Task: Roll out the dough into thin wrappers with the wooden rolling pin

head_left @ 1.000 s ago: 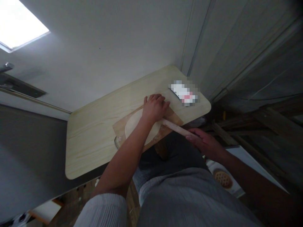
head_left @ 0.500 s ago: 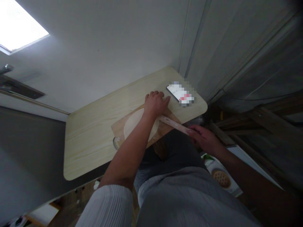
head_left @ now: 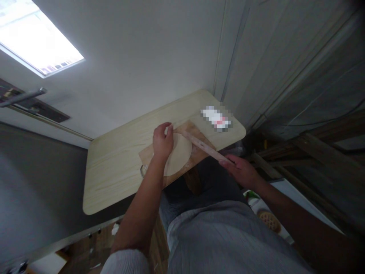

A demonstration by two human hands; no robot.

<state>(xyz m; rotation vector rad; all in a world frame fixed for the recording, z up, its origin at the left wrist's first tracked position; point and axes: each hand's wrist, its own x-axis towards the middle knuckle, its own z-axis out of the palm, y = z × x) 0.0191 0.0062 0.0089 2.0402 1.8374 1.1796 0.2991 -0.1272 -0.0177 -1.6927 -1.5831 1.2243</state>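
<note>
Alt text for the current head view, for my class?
A person's right hand grips a pale wooden stick over a rectangular brown wooden board, where the left hand is at the edge of a flat, round, cream dough sheet. A pale wood-grain table lies beneath.

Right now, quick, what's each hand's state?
Left hand: partly curled at the flat, round, pale dough; grip cannot be told.
Right hand: closed, holding the pale wooden stick.

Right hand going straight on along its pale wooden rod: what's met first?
Probably the near edge of the brown rectangular wooden board, though depth is unclear and the right hand might pass above.
</note>
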